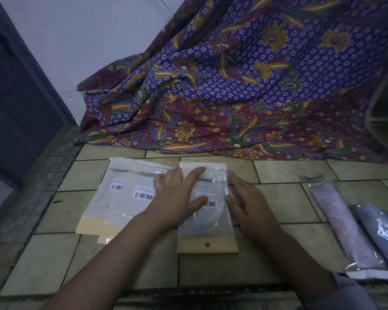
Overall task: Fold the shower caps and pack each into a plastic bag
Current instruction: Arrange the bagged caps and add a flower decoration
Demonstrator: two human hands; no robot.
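Observation:
A clear plastic bag (205, 222) with a barcode label and a cream header strip lies flat on the tiled floor in front of me, something grey inside it. My left hand (177, 198) lies flat on the bag's left half, fingers straight and spread. My right hand (246, 206) rests along the bag's right edge with straight fingers. To the left lie two more flat bags (121, 198) with barcode labels, overlapping each other. At the right lie a packed pinkish shower cap (345, 229) and a packed blue shower cap (383, 231), each in a long narrow bag.
A purple and maroon floral cloth (244, 90) drapes across the back and reaches the floor tiles (289, 202). A dark door (16, 104) stands at the left. A grey edge of furniture (383, 108) shows at the far right.

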